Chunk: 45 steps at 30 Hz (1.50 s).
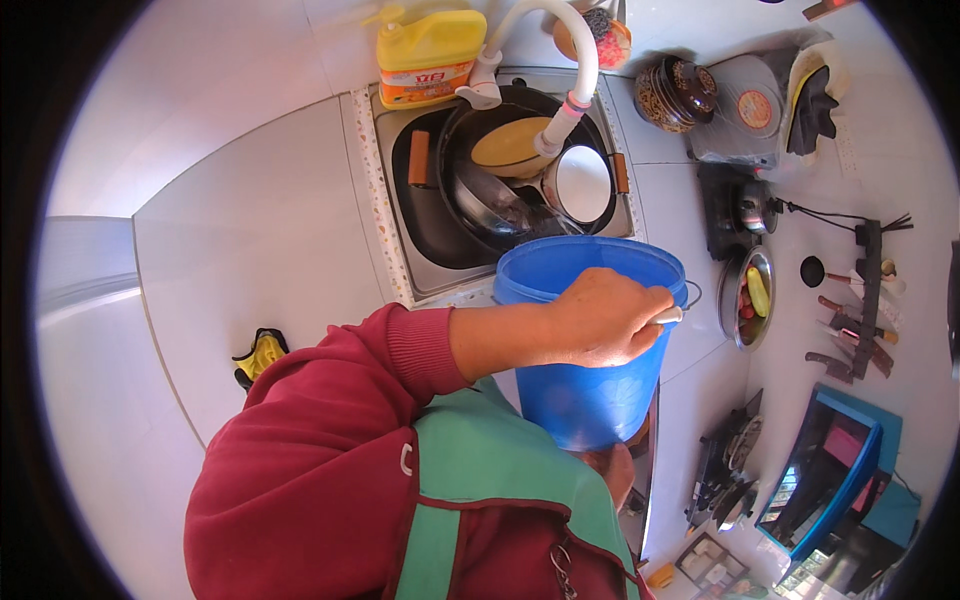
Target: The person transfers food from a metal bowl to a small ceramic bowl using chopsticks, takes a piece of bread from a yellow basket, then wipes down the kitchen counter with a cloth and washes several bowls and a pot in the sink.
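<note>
My left hand (600,318) reaches across my body and is closed on the white grip of the handle of a blue plastic bucket (590,390). The bucket is held at the near edge of the sink (420,240), with its open top toward the sink. My right hand (615,472) shows only partly beneath the bucket, pressed against its base. I wear a red sleeve and a green apron. In the sink lie a black wok (460,135), a metal bowl (490,205), a yellow dish (505,145) and a small pot (582,183) under a white tap hose (585,70).
A yellow detergent bottle (430,55) stands behind the sink. To the right are a dark patterned jar (678,92), a kettle (755,208), a metal bowl of vegetables (755,295), a knife rack (865,300) and a gas stove (725,465). A yellow and black object (260,355) lies on the white counter at left.
</note>
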Motion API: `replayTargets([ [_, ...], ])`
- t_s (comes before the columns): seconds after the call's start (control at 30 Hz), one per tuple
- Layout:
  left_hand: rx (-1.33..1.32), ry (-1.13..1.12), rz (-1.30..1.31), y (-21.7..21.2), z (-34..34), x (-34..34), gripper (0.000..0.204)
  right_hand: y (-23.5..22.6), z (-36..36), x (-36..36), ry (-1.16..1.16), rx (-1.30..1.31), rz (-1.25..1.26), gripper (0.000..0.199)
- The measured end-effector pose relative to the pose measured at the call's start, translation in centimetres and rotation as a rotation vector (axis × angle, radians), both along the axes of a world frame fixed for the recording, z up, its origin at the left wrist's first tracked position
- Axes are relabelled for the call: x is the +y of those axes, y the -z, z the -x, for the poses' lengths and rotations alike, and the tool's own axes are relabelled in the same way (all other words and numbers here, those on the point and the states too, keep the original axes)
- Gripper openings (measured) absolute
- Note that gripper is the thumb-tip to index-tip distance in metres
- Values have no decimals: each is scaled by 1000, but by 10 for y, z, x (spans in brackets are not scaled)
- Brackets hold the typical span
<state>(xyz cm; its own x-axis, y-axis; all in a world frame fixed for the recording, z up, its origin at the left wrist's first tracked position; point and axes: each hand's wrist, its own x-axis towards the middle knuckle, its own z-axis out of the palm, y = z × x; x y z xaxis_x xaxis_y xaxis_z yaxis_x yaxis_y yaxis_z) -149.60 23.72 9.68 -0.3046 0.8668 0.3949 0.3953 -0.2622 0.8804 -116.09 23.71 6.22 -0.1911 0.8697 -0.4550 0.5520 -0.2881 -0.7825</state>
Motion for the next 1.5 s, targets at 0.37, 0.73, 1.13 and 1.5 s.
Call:
replayTargets([
  [0.37, 14, -55, -46, 10, 0, 6, 18, -22, 24, 8, 210, 55, 6, 24],
  [0.73, -45, -136, -36, 10, 3, 9, 17, -46, 35, 24, 197, -17, -118, 17],
  [1.13, -285, -112, 15, 5, 11, 7, 21, -74, 38, 40, 184, 55, -329, 10],
  [1.5, -575, -156, -74, 16, 14, 3, 22, -103, 51, 57, 110, 124, -550, 12],
])
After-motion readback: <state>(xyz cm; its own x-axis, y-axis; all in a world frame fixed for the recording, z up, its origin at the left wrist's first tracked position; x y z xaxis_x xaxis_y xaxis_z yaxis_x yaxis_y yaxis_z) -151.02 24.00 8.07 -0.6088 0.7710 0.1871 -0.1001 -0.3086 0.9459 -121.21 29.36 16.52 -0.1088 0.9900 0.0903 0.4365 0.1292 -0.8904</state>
